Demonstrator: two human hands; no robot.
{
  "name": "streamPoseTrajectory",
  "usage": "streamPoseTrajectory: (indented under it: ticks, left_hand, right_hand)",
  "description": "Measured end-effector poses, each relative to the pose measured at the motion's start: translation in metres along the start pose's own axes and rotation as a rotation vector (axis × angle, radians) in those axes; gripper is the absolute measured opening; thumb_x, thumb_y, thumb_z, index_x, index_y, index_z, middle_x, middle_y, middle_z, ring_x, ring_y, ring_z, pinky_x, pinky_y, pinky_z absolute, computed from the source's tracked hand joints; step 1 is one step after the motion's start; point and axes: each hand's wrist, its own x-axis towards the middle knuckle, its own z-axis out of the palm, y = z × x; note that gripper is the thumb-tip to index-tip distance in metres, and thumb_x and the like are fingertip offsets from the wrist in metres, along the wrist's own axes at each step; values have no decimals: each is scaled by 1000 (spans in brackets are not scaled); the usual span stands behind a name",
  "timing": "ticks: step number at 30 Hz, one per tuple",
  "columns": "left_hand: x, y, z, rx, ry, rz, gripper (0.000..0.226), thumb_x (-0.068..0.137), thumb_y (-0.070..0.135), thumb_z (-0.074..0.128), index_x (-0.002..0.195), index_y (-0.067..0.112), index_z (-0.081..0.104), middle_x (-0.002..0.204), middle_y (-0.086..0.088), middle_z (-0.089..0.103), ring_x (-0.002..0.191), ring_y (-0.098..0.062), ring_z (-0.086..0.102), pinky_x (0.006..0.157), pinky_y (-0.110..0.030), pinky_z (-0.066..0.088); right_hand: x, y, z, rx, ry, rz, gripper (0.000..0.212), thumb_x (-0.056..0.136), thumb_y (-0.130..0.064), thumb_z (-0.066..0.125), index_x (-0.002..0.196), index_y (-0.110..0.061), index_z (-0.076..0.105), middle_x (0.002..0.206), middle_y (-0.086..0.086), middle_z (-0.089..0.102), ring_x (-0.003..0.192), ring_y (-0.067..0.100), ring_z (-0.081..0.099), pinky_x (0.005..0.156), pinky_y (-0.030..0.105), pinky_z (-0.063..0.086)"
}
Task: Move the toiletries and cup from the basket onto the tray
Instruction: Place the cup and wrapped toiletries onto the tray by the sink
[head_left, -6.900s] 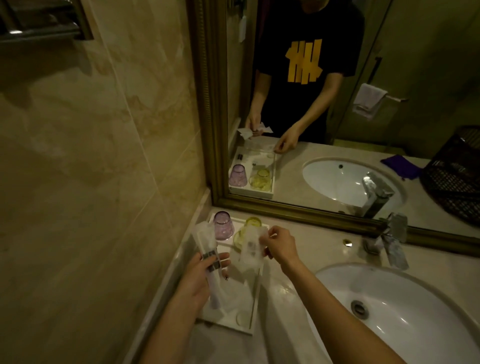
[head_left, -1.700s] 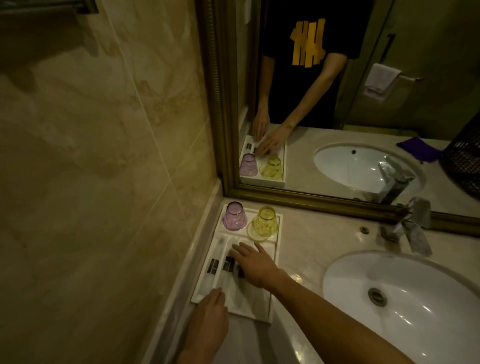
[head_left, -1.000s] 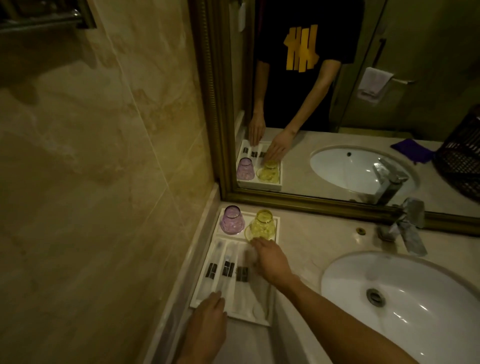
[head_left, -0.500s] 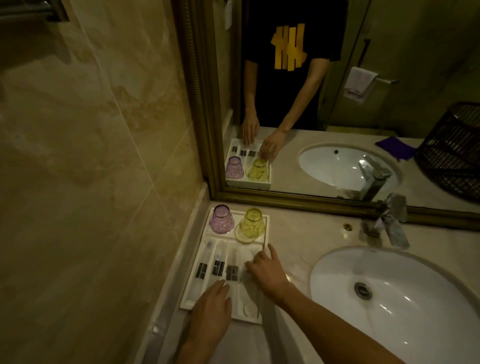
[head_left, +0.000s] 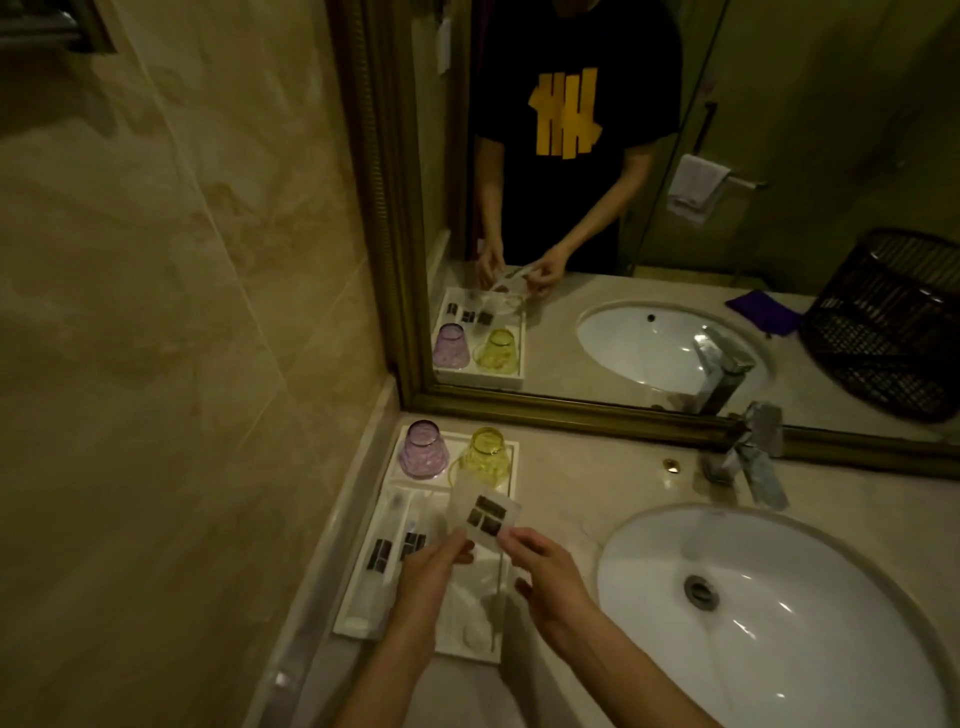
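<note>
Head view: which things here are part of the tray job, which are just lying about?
Part of the job:
- tray
- packet, held up by left hand and right hand
- wrapped toiletries lying in the tray
- purple cup, yellow cup, upside down on the tray

Lying about:
- sink
- tap
- mirror

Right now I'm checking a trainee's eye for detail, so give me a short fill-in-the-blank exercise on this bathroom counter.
1. Both hands hold one clear packet above the ___.
2. The purple cup stands to the ___ of the yellow cup.
3. Both cups stand ___ down.
4. The sink lies to the ___ of the tray.

Missing words: tray; left; upside; right
</note>
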Motion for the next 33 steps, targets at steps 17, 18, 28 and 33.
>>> streamPoseTrajectory:
  ticks: [17, 18, 28, 33]
  left_hand:
    - [-10, 15, 6, 331, -77, 172, 5, 85, 9, 67, 89, 9, 64, 77, -3, 68, 68, -9, 65, 50, -9, 42]
    - [-9, 8, 4, 418, -29, 190, 12, 86, 12, 67, 98, 12, 65, 87, -4, 70, 77, -11, 64, 54, -9, 44]
    - [-27, -87, -23, 1197, -166, 608, 45, 94, 30, 41, 133, 18, 58, 137, -1, 57, 128, -19, 52, 109, -29, 36]
    - [-29, -85, -20, 1323, -214, 647, 50, 99, 20, 38, 149, 14, 33, 158, -1, 29, 144, -15, 26, 118, -25, 17]
  right_hand:
    - [62, -44, -8, -785, -121, -325, 52, 76, -6, 80, 119, -29, 63, 96, 19, 70, 78, 23, 65, 72, 40, 58]
    - [68, -41, -5, -814, -91, -336, 48, 75, -4, 79, 117, -25, 65, 93, 19, 71, 77, 24, 65, 74, 43, 58]
    - [106, -5, -1, -1301, 35, -528, 52, 82, -8, 67, 130, -25, 53, 105, 8, 67, 99, 31, 65, 81, 42, 53]
    - [99, 10, 1, -1544, 23, -743, 38, 87, -26, 67, 124, -26, 59, 126, 2, 60, 115, 25, 56, 99, 44, 38]
